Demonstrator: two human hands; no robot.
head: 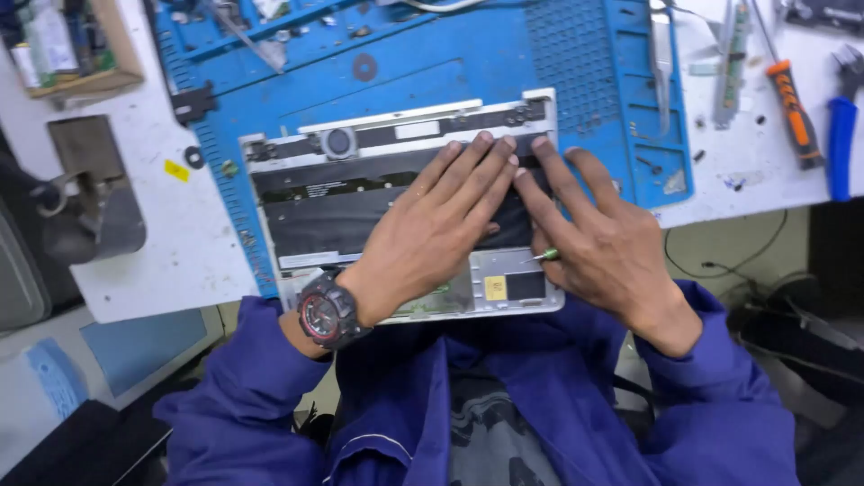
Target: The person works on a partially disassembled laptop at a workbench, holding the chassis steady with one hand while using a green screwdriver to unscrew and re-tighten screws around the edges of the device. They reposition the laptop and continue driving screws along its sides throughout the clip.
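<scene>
Blue mat (432,63) carries the opened laptop (360,193) on the worktop; left hand (432,229) flat, fingers spread, pressing its black panel down; right hand (598,238) pinching a small green-tipped tool (545,256) while pressing too.

A white, scuffed table (171,243) carries the lot. A blue work mat (432,63) covers most of its middle, its far edge moulded into small trays with screws and bits in them. An opened laptop base (360,202) lies on the mat. To the right, on bare table, lie an orange-handled screwdriver (792,108), a blue-handled tool (841,144), and a narrow green circuit strip (733,63). At the far left corner sits a shallow wooden tray (99,76), and nearer, a grey metal piece (94,193).
</scene>
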